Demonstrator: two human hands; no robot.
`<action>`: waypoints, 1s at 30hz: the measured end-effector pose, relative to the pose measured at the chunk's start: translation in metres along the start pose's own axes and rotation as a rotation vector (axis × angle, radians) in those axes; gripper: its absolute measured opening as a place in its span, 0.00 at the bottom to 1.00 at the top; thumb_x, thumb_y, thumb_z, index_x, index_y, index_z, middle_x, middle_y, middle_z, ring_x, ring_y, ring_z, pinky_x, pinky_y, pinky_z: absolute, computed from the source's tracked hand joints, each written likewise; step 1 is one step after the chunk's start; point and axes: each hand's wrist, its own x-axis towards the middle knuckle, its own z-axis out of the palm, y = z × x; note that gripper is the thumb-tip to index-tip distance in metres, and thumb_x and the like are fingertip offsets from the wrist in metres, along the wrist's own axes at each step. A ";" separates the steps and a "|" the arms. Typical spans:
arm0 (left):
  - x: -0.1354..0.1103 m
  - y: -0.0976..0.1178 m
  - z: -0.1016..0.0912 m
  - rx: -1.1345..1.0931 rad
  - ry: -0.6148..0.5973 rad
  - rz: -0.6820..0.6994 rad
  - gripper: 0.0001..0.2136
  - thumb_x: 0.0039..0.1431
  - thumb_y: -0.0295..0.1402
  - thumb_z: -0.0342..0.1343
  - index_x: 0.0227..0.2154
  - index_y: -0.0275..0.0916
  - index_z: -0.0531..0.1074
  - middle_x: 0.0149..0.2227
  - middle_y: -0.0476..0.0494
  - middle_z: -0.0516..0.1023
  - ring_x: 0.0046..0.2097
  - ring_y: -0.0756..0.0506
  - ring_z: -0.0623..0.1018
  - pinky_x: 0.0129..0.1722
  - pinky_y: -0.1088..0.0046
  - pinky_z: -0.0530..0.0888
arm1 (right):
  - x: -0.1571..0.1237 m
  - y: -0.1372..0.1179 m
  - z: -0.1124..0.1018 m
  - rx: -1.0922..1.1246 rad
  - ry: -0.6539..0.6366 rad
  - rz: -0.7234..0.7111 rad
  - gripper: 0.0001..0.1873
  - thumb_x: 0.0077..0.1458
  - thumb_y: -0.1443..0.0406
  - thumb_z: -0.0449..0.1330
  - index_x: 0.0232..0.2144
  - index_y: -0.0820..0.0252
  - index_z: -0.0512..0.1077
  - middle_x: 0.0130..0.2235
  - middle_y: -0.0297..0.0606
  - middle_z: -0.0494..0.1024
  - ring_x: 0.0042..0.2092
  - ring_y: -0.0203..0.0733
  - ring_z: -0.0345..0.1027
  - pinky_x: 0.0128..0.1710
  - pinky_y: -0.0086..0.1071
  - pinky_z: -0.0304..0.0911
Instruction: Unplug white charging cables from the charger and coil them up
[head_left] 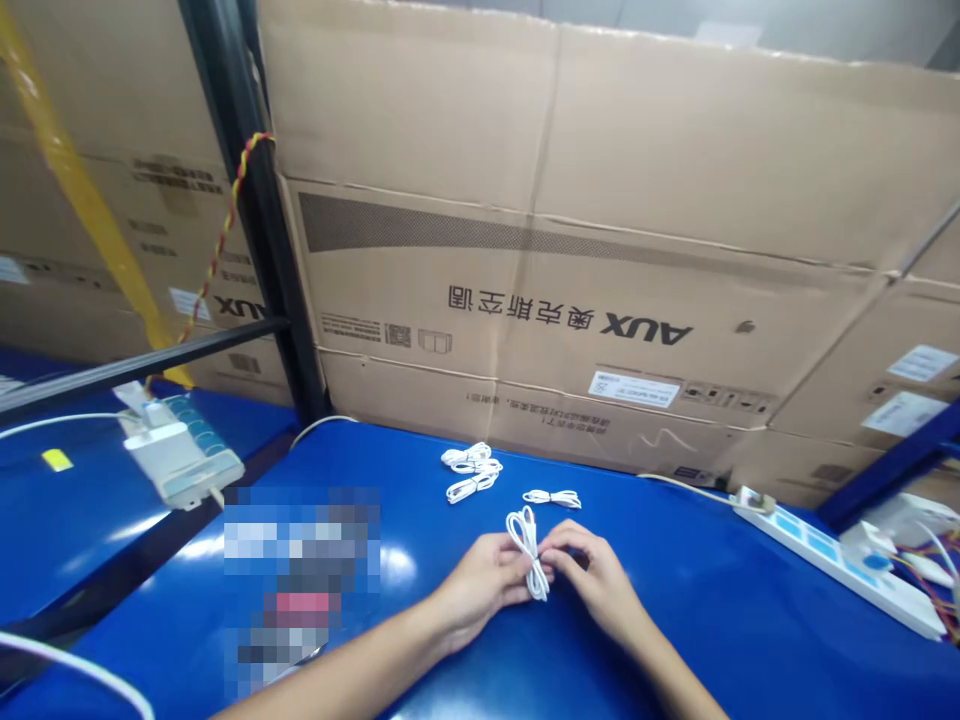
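A coiled white cable (523, 528), bound at its middle with a dark tie, stands nearly upright between my hands above the blue table. My left hand (489, 580) grips the bundle from the left, thumb across its middle. On the other side, my right hand (592, 570) pinches at the tie with thumb and forefinger; whether the tie's end is between them is too small to make out. Just beyond lies another tied white cable bundle (553, 498). Farther back and to the left, several more white cable bundles (472, 472) lie close together.
A large cardboard box (420, 270) walls off the table's (420, 640) far side. On the right lies a white power strip (832, 565) with plugs in it. Another power strip (180, 455) is at left near a dark metal post (259, 200). A pixelated patch hides something at front left.
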 end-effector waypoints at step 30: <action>0.013 -0.001 -0.002 0.286 0.097 0.374 0.09 0.44 0.33 0.69 0.26 0.37 0.76 0.28 0.48 0.75 0.35 0.44 0.73 0.39 0.71 0.70 | -0.003 0.017 0.034 0.268 0.115 0.127 0.24 0.60 0.41 0.57 0.38 0.55 0.69 0.29 0.34 0.74 0.23 0.37 0.64 0.20 0.28 0.62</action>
